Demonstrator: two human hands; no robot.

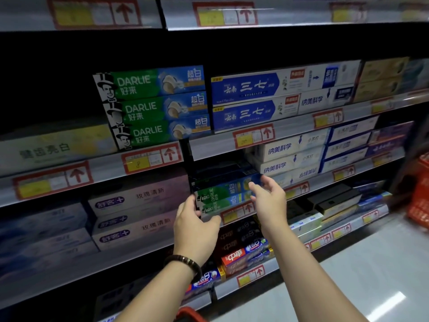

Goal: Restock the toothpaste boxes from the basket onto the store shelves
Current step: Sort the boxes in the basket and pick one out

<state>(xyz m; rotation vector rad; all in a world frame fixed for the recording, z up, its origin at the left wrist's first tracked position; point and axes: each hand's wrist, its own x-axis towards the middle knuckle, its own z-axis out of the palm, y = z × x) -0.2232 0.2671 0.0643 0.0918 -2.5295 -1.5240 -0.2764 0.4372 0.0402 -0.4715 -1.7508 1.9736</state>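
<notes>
Left hand [197,225], low in the middle of the frame, with fingers bent round the left end of the small Darlie boxes [222,197] and thumb stretched out under them. Dark bead bracelet [185,263] on that wrist. Right hand [270,197] just to the right, wide open with fingers spread, tips by the right end of the same boxes, gripping nothing.

Two green and blue boxes in that little stack, lying flat at the front of a shelf [319,182], each with "DARLIE" in white. Dark boxes right on top of them.

Just to the right, white boxes [278,158] marked "纳美科学" and "小苏打". To the left, pale purple boxes [139,212] marked "玫瑰清新". Below the hands, red boxes [234,259] marked "中华".

One shelf up, in the middle of the frame, three big Darlie boxes [157,105] stacked flat, each with "DARLIE 好来" and "超白". Beside them on the right, blue boxes [246,101] with "三七". Far left, a blurry pale box [44,149] with "健齿亮白".

Red price tags [151,159] with up arrows along every shelf edge; small print too blurry to read.

Red basket [191,314] at the bottom edge, between the arms.
</notes>
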